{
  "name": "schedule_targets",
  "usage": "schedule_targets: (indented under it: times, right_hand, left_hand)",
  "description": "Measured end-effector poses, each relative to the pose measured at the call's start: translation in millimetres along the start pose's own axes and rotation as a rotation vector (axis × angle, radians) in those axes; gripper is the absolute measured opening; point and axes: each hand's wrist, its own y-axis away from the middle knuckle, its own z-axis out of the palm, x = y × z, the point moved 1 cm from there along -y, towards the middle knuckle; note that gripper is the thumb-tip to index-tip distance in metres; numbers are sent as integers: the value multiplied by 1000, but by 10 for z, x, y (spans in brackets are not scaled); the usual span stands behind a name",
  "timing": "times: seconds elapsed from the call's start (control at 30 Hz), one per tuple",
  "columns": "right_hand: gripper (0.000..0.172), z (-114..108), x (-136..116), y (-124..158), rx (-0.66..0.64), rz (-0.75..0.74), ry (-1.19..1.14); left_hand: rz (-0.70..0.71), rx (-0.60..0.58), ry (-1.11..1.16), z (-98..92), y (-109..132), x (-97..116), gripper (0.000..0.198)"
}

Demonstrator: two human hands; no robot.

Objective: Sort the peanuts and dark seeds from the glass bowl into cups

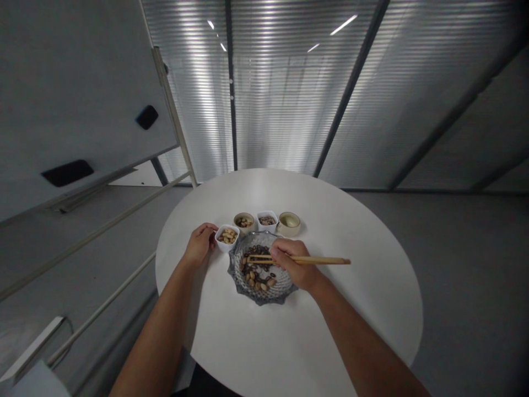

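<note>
My right hand (295, 263) is closed around a pair of wooden chopsticks (326, 260). Their tips reach into a scalloped clear glass bowl (264, 301), near its left side; whether they pinch anything is too small to tell. Inside that bowl lie dark seeds and several light brown nuts (257, 282). At the left, my left hand (200, 245) has its curled fingers against the rim of a small white square bowl (226, 246), which holds what look like peanuts (227, 236).
Behind the glass bowl stand a beige round cup (238, 225) with mixed nuts, a white square bowl (268, 227) with seeds, and another beige cup (289, 231). All rest on a round white table (351, 309). A whiteboard on a frame (103, 99) stands left.
</note>
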Motion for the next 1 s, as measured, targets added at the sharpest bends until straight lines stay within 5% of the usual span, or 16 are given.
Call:
schedule_targets:
  times: [0.57, 1.0]
  right_hand:
    - [32, 37, 100, -3, -51, -192, 187]
    - [44, 79, 68, 4, 2, -53, 94]
  left_hand:
    - [-4, -12, 1, -5, -9, 4, 18]
    - [15, 0, 0, -6, -25, -24, 17]
